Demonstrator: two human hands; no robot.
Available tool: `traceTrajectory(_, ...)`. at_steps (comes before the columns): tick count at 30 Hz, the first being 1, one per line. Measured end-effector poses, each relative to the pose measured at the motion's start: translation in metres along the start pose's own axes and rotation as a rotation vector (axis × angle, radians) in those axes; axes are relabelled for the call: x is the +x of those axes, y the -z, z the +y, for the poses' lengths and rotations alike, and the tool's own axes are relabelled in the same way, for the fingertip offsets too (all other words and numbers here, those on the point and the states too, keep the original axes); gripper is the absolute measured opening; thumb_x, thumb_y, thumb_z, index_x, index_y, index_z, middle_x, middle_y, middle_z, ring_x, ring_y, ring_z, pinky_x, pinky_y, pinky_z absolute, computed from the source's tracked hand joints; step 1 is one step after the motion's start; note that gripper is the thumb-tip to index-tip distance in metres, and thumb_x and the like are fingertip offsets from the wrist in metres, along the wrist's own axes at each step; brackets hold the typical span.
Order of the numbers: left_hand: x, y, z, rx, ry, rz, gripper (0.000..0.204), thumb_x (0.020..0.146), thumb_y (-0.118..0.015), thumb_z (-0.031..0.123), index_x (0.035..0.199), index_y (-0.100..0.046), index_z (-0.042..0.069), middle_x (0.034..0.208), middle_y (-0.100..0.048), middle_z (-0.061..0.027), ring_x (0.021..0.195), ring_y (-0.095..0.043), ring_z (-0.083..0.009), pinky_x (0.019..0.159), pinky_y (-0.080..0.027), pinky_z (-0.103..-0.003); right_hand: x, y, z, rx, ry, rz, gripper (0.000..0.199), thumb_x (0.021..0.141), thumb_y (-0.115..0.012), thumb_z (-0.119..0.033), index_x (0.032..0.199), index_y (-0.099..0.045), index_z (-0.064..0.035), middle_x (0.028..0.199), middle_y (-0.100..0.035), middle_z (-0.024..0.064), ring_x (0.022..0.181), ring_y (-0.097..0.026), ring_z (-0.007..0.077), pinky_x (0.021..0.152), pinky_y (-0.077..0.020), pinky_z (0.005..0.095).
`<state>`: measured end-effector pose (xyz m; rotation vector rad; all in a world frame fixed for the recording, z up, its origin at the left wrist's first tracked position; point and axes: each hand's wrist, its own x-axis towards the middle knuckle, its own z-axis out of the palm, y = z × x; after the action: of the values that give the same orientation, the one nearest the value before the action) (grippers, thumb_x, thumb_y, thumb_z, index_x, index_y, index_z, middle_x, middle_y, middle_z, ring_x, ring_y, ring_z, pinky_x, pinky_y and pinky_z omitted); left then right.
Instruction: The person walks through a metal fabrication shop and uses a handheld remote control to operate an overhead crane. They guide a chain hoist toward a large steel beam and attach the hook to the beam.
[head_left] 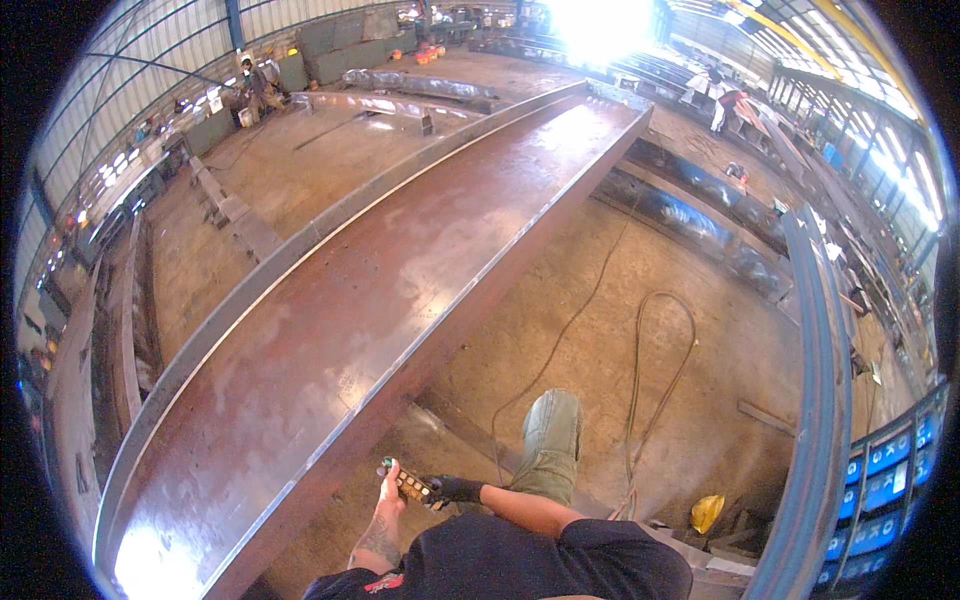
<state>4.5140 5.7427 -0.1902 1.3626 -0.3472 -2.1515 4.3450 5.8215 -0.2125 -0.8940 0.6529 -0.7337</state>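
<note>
Low in front of my body I hold a push-button hand control (412, 485), a dark bar with rows of pale buttons and a green knob at its far end. My bare left hand (390, 488) is closed round its left side, with the thumb up near the green knob. My right hand (458, 488), in a black glove, closes on the control's right end; its fingers are partly hidden. Just beyond my hands lies a long, wide steel beam (400, 270) with raised flanges, reddish brown and running from near left to far right. Neither hand touches it.
A looped cable (640, 350) lies on the brown floor by my outstretched leg (550, 440). Long blue-grey steel sections (815, 400) run along the right, near blue stacked containers (885, 490). A yellow object (706, 513) lies nearby. People (728, 108) work farther off.
</note>
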Motion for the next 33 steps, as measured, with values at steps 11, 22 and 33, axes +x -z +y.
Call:
traceTrajectory(11, 0.002, 0.013, -0.008, 0.017, 0.005, 0.018, 0.046, 0.083, -0.063, 0.053, 0.098, -0.057, 0.010, 0.088, -0.066, -0.0081, 0.081, -0.064, -0.0255, 0.076, -0.051, -0.042, -0.010, -0.011, -0.019, -0.362, -0.037, 0.049, 0.048, 0.074, -0.076, -0.024, 0.113, -0.052, -0.0093, 0.085, -0.061, -0.0002, 0.071, -0.055, 0.0068, 0.057, -0.0458, 0.0234)
traceTrajectory(22, 0.005, 0.009, -0.005, -0.026, 0.082, 0.065, 0.049, 0.080, -0.064, 0.055, 0.102, -0.058, 0.012, 0.096, -0.065, -0.0077, 0.086, -0.063, -0.0259, 0.079, -0.050, -0.044, 0.005, -0.005, 0.000, -0.157, -0.103, 0.158, 0.054, 0.080, -0.069, -0.012, 0.128, -0.045, -0.0101, 0.084, -0.059, 0.0007, 0.066, -0.052, 0.0068, 0.055, -0.0438, 0.0228)
traceTrajectory(33, 0.000, -0.003, 0.017, 0.036, 0.118, -0.018, 0.037, 0.083, -0.063, 0.049, 0.098, -0.059, 0.016, 0.090, -0.066, -0.0060, 0.078, -0.064, -0.0273, 0.071, -0.053, -0.046, 0.007, -0.029, -0.022, -0.288, 0.108, 0.046, 0.029, 0.085, -0.063, -0.015, 0.113, -0.057, -0.0183, 0.078, -0.062, -0.0024, 0.056, -0.055, 0.0090, 0.046, -0.0453, 0.0242)
